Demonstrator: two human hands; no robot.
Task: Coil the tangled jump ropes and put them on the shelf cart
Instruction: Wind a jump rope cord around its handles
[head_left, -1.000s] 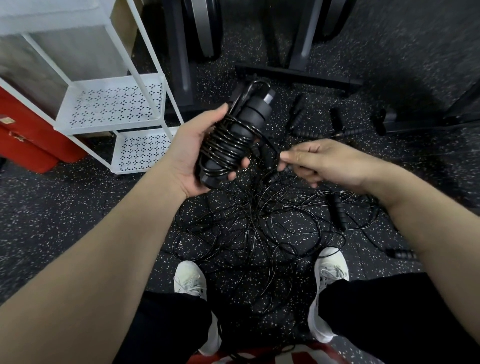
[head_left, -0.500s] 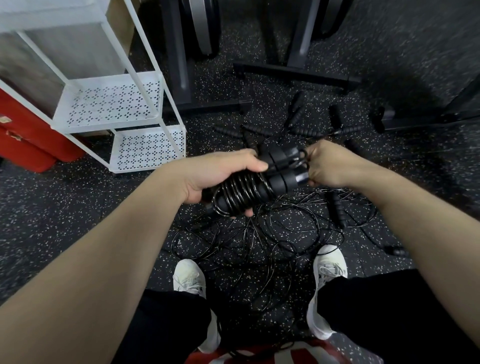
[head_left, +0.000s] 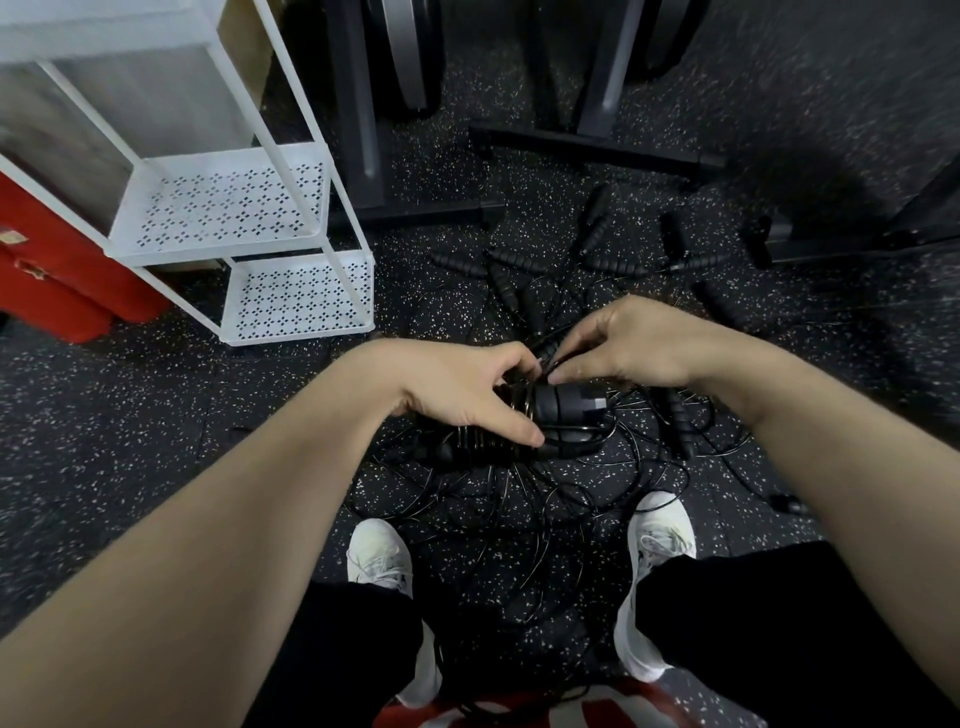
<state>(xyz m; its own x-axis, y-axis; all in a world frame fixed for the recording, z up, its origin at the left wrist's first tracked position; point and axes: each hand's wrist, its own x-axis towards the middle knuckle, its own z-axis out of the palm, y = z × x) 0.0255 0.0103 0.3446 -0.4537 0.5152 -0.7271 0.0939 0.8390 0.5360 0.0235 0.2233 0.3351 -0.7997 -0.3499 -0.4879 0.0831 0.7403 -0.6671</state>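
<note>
1. Head view, risk: the left hand (head_left: 457, 395) is gripping a coiled jump rope (head_left: 540, 421), cord wound round its paired handles. The loose cord end appears not yet secured; if the wraps slacken they could spring off the handles.
2. Head view, risk: the bundle is hanging just above the tangled ropes (head_left: 519, 499) on the speckled floor (head_left: 156, 441). A trailing strand is possibly catching the pile, which would drag other ropes along when lifted.
3. Head view, pose: both forearms are reaching forward and down, hands meeting at centre. The right hand (head_left: 628, 343) is curling its fingertips onto cord at the far end of the bundle, pinching it.
4. Head view, location: the white shelf cart (head_left: 218, 208) is standing far left, well apart from the bundle. Loose handles (head_left: 519, 260) are lying beyond the hands.
</note>
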